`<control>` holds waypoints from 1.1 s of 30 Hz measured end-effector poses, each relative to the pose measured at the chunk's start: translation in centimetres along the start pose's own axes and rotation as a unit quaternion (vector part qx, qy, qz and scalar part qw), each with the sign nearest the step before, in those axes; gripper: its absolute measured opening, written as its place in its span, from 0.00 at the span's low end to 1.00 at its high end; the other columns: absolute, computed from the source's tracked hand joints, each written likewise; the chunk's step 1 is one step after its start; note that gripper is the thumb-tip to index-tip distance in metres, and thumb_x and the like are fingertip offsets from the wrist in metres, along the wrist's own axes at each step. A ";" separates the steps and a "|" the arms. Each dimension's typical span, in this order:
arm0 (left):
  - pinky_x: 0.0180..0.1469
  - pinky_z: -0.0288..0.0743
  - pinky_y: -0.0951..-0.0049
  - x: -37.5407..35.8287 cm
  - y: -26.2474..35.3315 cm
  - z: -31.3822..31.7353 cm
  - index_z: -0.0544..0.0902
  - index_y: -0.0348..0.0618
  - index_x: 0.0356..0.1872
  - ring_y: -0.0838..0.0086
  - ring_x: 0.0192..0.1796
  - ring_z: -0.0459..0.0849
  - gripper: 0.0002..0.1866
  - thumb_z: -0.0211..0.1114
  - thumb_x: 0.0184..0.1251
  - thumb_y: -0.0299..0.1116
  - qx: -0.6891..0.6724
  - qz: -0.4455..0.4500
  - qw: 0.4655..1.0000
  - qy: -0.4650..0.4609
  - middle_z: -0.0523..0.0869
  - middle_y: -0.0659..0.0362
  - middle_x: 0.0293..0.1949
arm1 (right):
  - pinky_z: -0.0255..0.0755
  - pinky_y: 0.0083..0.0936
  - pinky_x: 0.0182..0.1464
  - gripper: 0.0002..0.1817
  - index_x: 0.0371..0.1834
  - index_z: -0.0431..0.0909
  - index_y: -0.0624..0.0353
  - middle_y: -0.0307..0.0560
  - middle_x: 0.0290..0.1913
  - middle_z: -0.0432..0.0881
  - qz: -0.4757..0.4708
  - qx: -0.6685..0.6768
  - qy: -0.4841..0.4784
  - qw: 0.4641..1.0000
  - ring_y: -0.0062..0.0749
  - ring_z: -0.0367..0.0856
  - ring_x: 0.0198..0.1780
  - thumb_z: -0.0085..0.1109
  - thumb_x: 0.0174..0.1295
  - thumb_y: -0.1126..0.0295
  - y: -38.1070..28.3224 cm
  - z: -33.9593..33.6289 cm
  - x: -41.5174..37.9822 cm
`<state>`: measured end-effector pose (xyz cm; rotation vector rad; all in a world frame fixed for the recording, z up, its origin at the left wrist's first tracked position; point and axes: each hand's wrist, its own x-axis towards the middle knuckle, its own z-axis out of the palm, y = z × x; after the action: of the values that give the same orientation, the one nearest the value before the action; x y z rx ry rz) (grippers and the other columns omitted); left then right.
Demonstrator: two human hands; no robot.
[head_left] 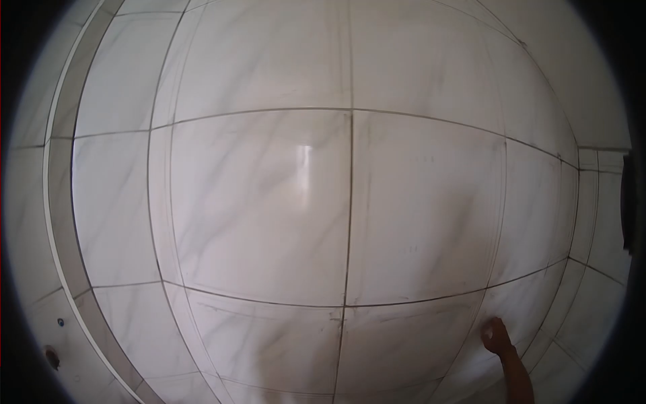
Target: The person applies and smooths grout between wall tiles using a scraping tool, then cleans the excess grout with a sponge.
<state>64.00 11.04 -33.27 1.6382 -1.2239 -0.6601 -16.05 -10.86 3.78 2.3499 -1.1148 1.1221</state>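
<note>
My right hand (pixel 496 335) is at the lower right, against or very close to a pale marble-patterned tile (pixel 417 209) surface. Its fingers are curled in, and a small whitish patch shows between them. Whether that is an object or the tile behind cannot be made out. The forearm comes up from the bottom edge. Dark grout lines run between the large tiles around the hand. My left hand is out of the picture.
On the left, a pale edge strip (pixel 48 195) runs from top to bottom. Near the lower left are a small blue spot (pixel 60 322) and a dark, brownish hole or fitting (pixel 51 357). A dark object (pixel 628 202) stands at the far right edge.
</note>
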 end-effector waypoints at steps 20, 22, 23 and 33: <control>0.48 0.82 0.61 -23.0 11.7 7.9 0.72 0.38 0.65 0.63 0.50 0.84 0.27 0.68 0.66 0.33 -0.332 -0.158 0.928 -0.065 0.82 0.50 0.55 | 0.67 0.38 0.63 0.18 0.52 0.80 0.63 0.57 0.54 0.80 0.188 0.216 -0.376 0.881 0.48 0.75 0.59 0.58 0.67 0.61 -22.8 4.3 -12.1; 0.45 0.85 0.61 -21.0 12.9 10.3 0.73 0.35 0.64 0.60 0.46 0.87 0.29 0.66 0.65 0.40 -0.217 -0.205 0.951 -0.085 0.83 0.47 0.54 | 0.67 0.46 0.62 0.15 0.51 0.80 0.61 0.56 0.55 0.80 0.053 0.168 -0.317 0.932 0.52 0.75 0.58 0.57 0.67 0.65 -26.0 4.2 -13.7; 0.43 0.87 0.59 -19.5 11.9 11.9 0.73 0.31 0.62 0.57 0.43 0.89 0.33 0.65 0.63 0.47 -0.305 -0.343 0.885 -0.084 0.83 0.43 0.53 | 0.65 0.49 0.64 0.15 0.53 0.79 0.60 0.57 0.56 0.79 -0.009 0.224 -0.307 0.925 0.54 0.74 0.60 0.56 0.67 0.65 -26.6 5.0 -14.1; 0.46 0.85 0.57 -19.0 35.8 28.9 0.69 0.38 0.65 0.59 0.47 0.86 0.30 0.62 0.61 0.36 -0.196 -0.229 0.884 -0.358 0.82 0.48 0.53 | 0.73 0.47 0.58 0.24 0.60 0.73 0.64 0.62 0.55 0.78 -0.092 0.079 -0.452 0.884 0.56 0.77 0.57 0.57 0.63 0.65 -21.3 3.1 -21.9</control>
<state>18.23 16.43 -14.51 1.3649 -1.0736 -1.8112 -6.84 12.63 -13.83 3.1195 -1.0074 -0.0281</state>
